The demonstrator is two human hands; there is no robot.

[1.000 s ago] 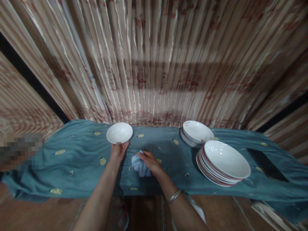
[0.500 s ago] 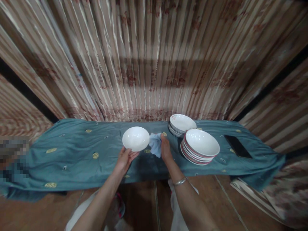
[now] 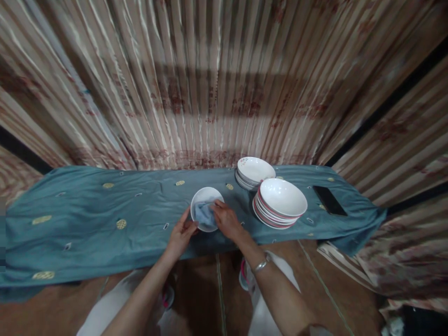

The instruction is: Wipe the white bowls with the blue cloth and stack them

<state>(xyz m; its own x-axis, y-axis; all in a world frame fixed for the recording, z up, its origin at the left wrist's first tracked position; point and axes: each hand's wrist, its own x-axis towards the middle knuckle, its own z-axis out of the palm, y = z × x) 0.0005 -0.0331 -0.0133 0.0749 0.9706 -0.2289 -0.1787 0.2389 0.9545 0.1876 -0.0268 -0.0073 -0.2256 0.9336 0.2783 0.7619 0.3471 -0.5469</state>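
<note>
- The small white bowl is at the near middle of the table, left of the stacked dishes, its opening tipped up toward the viewer; whether its base touches the table cannot be told.
- A pale blue cloth lies bunched inside it, soft and crumpled, covering much of the inner wall.
- The left hand grips the bowl's near left side, thumb at the rim and fingers curled round the outside.
- The right hand pinches the cloth at the bowl's right rim, fingers bent inward.
- Judging by this, wiping of this bowl is under way and unfinished. Whether the stacked dishes have been wiped or are waiting, their surfaces do not tell.
- To the right stands a stack of red-edged bowls, glossy white and probably ceramic, the top one wide, deep and catching highlights.
- Just beyond, on its far left side, is a lower stack of floral dishes, shallow and smooth, with a small printed motif near the rim.
- Farther right lies a flat dark rectangle, probably a phone.
- Under everything, the table wears a wrinkled teal cover with yellow pineapple-like prints.
- Behind hangs a pleated beige curtain with reddish figures.
</note>
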